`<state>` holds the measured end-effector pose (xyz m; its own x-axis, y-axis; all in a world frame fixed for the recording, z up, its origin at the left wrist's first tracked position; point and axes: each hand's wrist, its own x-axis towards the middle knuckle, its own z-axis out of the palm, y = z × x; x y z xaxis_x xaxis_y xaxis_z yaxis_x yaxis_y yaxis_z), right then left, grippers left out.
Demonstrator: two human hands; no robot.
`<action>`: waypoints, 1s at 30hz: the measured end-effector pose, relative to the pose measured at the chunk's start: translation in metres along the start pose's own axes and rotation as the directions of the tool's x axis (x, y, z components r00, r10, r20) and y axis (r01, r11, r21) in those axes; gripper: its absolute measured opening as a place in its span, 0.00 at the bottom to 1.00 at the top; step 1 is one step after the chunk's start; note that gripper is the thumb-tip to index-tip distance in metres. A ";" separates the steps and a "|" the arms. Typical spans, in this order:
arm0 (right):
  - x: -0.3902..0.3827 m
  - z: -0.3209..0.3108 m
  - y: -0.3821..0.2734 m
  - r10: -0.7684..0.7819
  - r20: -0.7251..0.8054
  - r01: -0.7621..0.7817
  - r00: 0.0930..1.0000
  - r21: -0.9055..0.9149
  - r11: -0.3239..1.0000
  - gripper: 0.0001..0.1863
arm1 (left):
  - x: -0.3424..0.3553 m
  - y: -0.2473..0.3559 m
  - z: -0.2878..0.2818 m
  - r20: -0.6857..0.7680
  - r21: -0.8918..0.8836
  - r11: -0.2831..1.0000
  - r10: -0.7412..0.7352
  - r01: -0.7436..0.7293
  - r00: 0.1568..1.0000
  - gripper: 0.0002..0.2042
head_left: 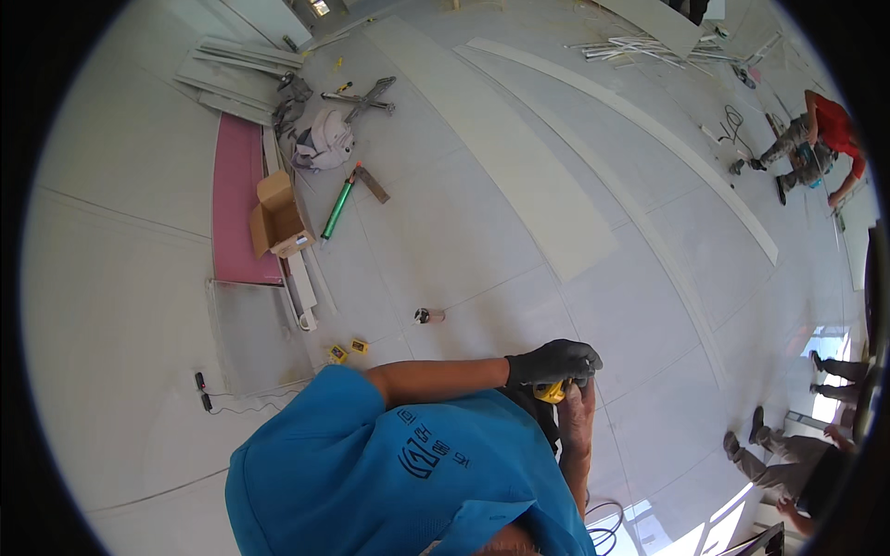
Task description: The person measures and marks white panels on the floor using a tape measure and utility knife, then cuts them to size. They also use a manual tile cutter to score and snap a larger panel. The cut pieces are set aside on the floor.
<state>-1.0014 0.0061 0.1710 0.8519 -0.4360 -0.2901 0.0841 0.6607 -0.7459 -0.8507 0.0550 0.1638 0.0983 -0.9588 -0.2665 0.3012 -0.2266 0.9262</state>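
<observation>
Gripping a yellow tool (549,393) with the dark-gloved left hand (554,361), just in front of the blue shirt (371,473). Holding the right hand (580,400) close beside the tool, partly hidden under the left, and leaving its grip impossible to tell. Standing over pale floor tiles (413,250), near a small container (429,316) and two small yellow boxes (359,347). Facing, farther out, an open cardboard box (287,227), a green tube (338,208), a pale backpack (324,141) and long white panels (519,176). Sharing the space, at far right, with a person in a red top (834,125) and another in grey-brown trousers (788,463).
</observation>
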 end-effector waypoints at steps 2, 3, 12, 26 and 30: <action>0.041 0.010 -0.020 0.081 0.035 -0.083 0.996 0.048 0.995 0.38 | 0.028 0.009 -0.012 -0.072 0.037 0.996 0.086 -0.083 0.994 0.18; 0.056 0.014 -0.028 0.130 0.058 -0.134 0.990 0.086 0.987 0.37 | 0.030 0.017 -0.025 -0.119 0.075 0.992 0.114 -0.106 0.986 0.18; 0.203 0.028 -0.086 0.303 0.188 0.021 0.934 -0.877 0.479 0.45 | 0.022 0.053 -0.128 -0.268 0.692 0.721 0.308 -0.040 0.913 0.18; 0.415 0.054 -0.066 0.458 0.119 -0.008 0.881 -0.964 0.266 0.28 | 0.084 0.093 -0.407 -0.362 0.242 0.970 0.104 -0.014 0.926 0.15; 0.437 0.040 -0.078 0.479 -0.107 -0.228 0.871 -0.952 0.202 0.25 | 0.078 0.153 -0.564 -0.593 -0.154 0.958 0.106 -0.241 0.798 0.17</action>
<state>-0.6153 -0.2110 0.1263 0.7271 -0.1286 -0.6744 -0.6697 -0.3487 -0.6556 -0.2620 0.0426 0.1343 0.6727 -0.6878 -0.2728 0.4108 0.0406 0.9108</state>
